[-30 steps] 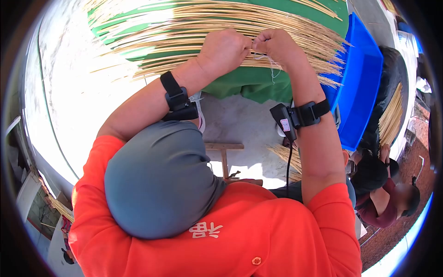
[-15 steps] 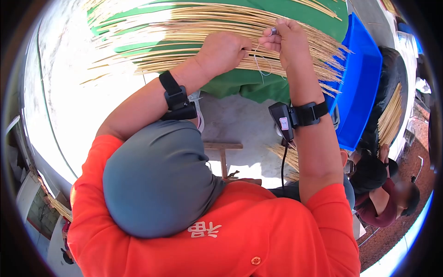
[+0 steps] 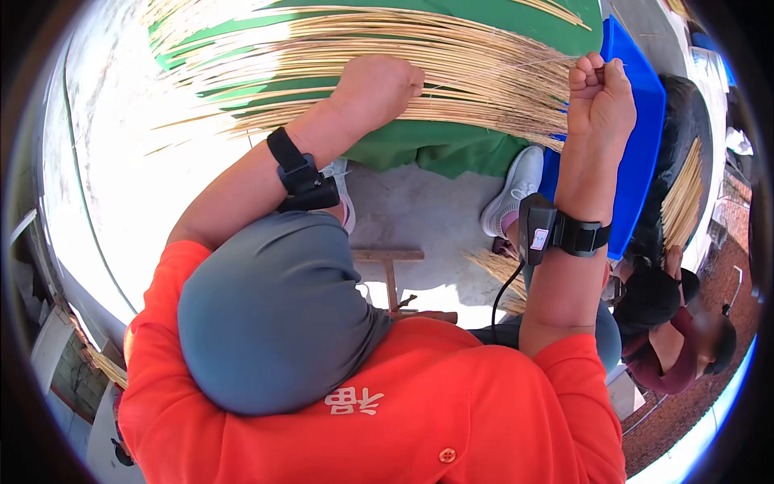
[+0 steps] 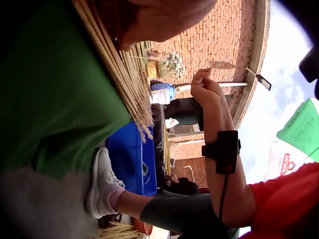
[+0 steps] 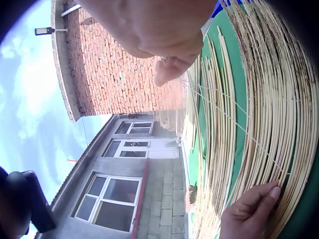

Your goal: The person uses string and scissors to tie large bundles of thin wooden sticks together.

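Note:
A layer of straw-coloured stalks with feathery tips [image 3: 484, 73] lies side by side on a green cloth [image 3: 435, 145]. My left hand [image 3: 375, 87] rests at the near stalks; in the right wrist view its thumb and fingers [image 5: 251, 209] pinch them. Raised beyond the feathery ends, my right hand [image 3: 601, 105] has its fingers curled and holds a white thread. That thread [image 5: 249, 136] stretches taut across the stalks to a spot near the left fingertips. In the left wrist view the right hand [image 4: 204, 89] appears up in the air.
A blue bin [image 3: 637, 153] stands at the right edge of the cloth. Past it are more bundled stalks [image 3: 681, 198] and another person [image 3: 669, 359]. Below the cloth are a light shoe [image 3: 518, 189] and a wooden bar [image 3: 391, 256]. Loose straw [image 3: 500, 270] lies on the floor.
My right hand has swung right and away from the left hand, drawing the loose thread out straight. The left hand has shifted slightly left along the stalks.

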`<state>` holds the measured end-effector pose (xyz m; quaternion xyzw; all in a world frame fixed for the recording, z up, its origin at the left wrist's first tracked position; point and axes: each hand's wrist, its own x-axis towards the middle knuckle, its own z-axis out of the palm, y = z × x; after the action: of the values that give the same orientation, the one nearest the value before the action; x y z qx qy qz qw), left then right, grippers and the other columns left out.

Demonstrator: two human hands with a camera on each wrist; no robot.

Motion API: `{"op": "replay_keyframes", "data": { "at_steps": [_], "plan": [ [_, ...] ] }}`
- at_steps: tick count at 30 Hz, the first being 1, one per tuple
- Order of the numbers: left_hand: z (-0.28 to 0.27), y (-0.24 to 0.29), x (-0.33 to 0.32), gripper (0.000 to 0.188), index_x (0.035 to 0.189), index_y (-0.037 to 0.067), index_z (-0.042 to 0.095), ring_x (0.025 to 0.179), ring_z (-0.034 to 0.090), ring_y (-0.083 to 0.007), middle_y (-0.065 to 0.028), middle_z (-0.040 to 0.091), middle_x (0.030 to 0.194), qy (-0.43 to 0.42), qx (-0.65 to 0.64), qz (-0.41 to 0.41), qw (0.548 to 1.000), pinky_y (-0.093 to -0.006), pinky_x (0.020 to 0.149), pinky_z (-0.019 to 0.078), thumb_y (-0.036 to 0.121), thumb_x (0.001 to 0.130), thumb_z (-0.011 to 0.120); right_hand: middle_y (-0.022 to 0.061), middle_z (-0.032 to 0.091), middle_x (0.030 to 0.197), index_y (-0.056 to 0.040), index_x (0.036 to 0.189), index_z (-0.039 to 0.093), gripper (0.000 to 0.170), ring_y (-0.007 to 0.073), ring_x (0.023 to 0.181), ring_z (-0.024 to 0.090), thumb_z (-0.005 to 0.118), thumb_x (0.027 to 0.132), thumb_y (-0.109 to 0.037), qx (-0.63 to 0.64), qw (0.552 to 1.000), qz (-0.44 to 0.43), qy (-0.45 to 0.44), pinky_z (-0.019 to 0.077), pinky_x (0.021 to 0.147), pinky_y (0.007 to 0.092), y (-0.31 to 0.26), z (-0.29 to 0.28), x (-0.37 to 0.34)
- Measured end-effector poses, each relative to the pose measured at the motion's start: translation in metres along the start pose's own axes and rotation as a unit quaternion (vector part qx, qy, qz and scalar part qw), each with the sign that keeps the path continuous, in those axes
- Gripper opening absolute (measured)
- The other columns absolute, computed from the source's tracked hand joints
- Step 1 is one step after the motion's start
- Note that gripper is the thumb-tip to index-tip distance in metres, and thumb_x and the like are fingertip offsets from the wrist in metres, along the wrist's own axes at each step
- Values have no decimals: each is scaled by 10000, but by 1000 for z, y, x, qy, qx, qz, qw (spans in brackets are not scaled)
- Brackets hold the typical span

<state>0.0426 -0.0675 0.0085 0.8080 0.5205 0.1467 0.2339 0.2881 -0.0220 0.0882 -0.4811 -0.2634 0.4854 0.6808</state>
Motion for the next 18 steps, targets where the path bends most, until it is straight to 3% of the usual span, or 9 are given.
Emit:
{"op": "replay_keyframes", "data": {
  "at_steps": [2, 4, 11, 13, 14, 16, 18],
  "plan": [
    [-1, 1, -1, 96, 737, 107, 631, 700, 584, -277, -69, 615, 727, 9, 25, 14, 1000, -387, 608, 470, 169, 751, 559, 112, 570, 732, 12, 910, 468, 86, 213, 621, 591, 440, 891, -67, 8, 1000, -7, 14, 502, 539, 287, 1, -8, -3],
    [-6, 3, 0, 92, 749, 107, 630, 714, 587, -272, -65, 607, 718, -42, 114, 53, 991, -386, 603, 478, 156, 741, 553, 113, 573, 739, 9, 902, 472, 71, 215, 626, 594, 454, 886, -58, 0, 999, -18, -27, 509, 546, 291, -3, -18, -2],
    [-4, 6, 2, 83, 763, 106, 626, 724, 586, -271, -76, 594, 705, -45, 119, 42, 991, -384, 603, 475, 158, 725, 573, 115, 581, 748, 1, 885, 476, 71, 210, 619, 604, 484, 877, -68, -14, 999, -26, -17, 506, 533, 277, -7, -5, -7],
    [-5, 4, 1, 67, 747, 101, 619, 710, 583, -271, -77, 584, 696, -14, 23, 11, 1000, -378, 622, 471, 160, 721, 597, 127, 589, 758, 0, 905, 465, 89, 203, 600, 604, 492, 876, -80, -54, 998, -25, -19, 496, 514, 261, -9, -4, -9],
    [-5, 3, 2, 67, 747, 101, 619, 710, 583, -271, -77, 584, 696, -13, 22, 12, 1000, -378, 622, 471, 160, 721, 597, 127, 589, 758, 0, 905, 465, 89, 203, 600, 604, 492, 876, -80, -55, 998, -25, -19, 496, 514, 261, -9, -3, -11],
    [-7, 0, 4, 57, 741, 103, 614, 720, 574, -257, -66, 574, 687, 72, -12, 24, 997, -371, 635, 465, 156, 719, 615, 141, 597, 772, -10, 949, 437, 125, 199, 590, 602, 493, 881, -98, -93, 995, -46, -1, 488, 505, 253, -8, -3, -16],
    [-4, -6, 6, 59, 740, 101, 608, 734, 566, -247, -56, 569, 694, 83, 19, 47, 995, -363, 636, 464, 153, 715, 619, 145, 599, 776, -18, 966, 424, 142, 193, 584, 599, 490, 885, -114, -100, 994, -49, -1, 485, 501, 249, -6, -4, -21]
  ]
}}
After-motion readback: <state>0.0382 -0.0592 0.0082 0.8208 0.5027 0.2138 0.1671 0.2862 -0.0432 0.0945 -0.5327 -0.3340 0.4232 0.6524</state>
